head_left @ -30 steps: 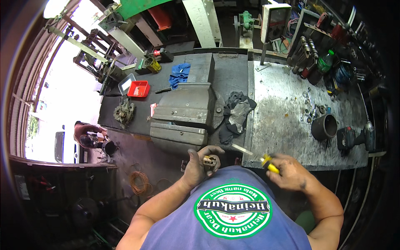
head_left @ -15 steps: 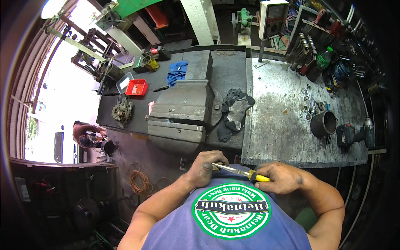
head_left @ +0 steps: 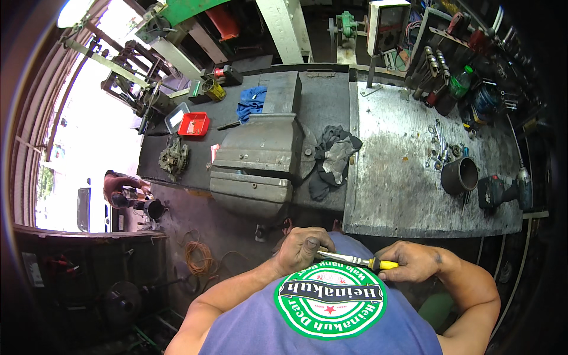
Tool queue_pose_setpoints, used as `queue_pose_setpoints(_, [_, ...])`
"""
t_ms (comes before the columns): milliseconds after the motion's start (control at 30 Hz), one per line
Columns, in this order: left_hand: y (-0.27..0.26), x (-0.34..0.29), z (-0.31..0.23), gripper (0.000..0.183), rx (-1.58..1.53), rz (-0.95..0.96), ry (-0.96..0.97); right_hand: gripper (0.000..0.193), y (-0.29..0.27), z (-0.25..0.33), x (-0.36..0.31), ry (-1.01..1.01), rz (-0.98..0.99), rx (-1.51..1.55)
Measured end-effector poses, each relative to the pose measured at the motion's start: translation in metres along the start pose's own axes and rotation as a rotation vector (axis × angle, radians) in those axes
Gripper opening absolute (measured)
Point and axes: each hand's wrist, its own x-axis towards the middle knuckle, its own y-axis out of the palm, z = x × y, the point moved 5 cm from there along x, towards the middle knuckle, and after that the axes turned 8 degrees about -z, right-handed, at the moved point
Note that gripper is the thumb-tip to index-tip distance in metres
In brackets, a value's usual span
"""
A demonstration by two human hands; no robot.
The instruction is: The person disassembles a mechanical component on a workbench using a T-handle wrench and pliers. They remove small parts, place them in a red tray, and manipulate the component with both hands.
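My right hand is wrapped round the yellow handles of long-nose pliers, held in front of my chest. Their bright jaws point left, with the tip at the curled fingers of my left hand. That left hand is closed, thumb up, around or against something by the jaw tip that is too small and hidden to name. Beyond the hands, a big grey bench vise stands on the bench, its jaws slightly apart. Dark and grey rags lie crumpled to its right.
A metal-topped bench on the right carries a hollow cylinder, a cordless drill and loose wrenches. An alternator, a red tray and a blue cloth lie left. Another person bends beyond the bench's left end.
Both my hands have come down nearer my body and a little to the right, with the pliers still in my right hand. The pliers now lie more level.
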Motion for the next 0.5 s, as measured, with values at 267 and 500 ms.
queue_pose_setpoints(267, [-0.046, -0.026, 0.007, 0.095, 0.175, -0.472, -0.412, 0.027, -0.023, -0.013, -0.043, 0.067, -0.095, -0.123])
queue_pose_setpoints(500, [-0.035, 0.001, 0.015, 0.112, -0.333, -0.307, -0.509, 0.030, -0.056, -0.035, -0.016, 0.222, -0.577, -0.403])
